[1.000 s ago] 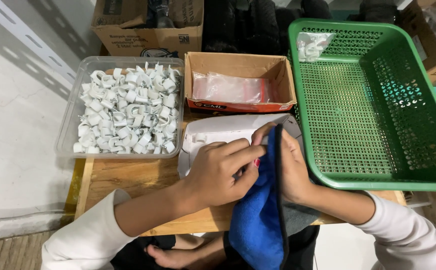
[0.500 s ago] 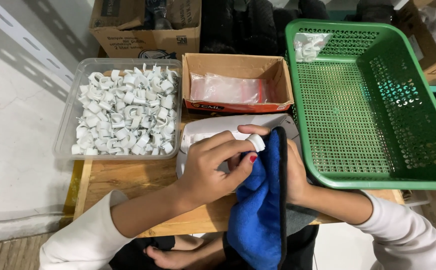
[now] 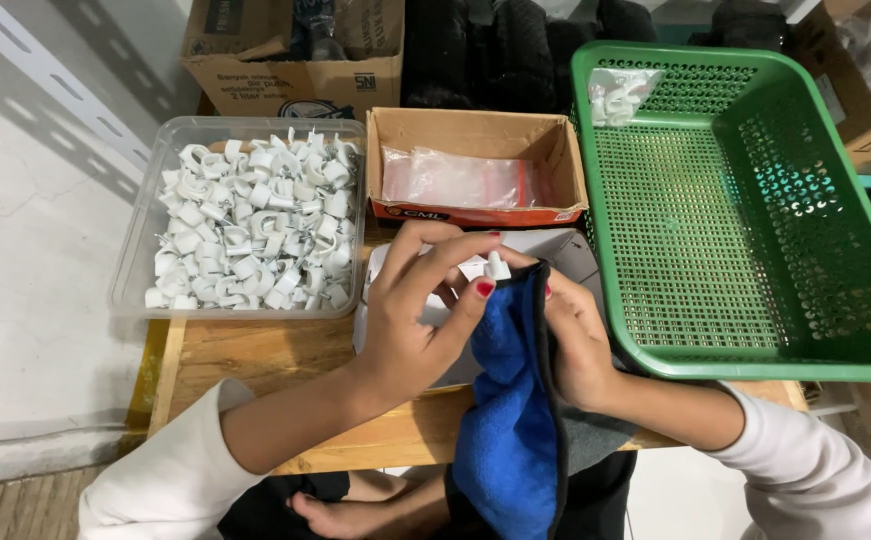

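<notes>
**Small white clip pinched at the edge of a blue cloth**

A green mesh basket (image 3: pixel 756 200) fills the right side of the wooden table (image 3: pixel 256 360). A clear tub (image 3: pixel 136 250) heaped with white clips sits at the left, a cardboard box (image 3: pixel 476 135) between them. A blue cloth (image 3: pixel 511 400) hangs over the table edge, gripped by the right hand (image 3: pixel 581 345). The left hand (image 3: pixel 416 320) closes its fingertips on a small white clip (image 3: pixel 491 267), just above the cloth.

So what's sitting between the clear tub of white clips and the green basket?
In the head view, an open cardboard box holding clear plastic bags sits between the clear tub and green basket.
</notes>
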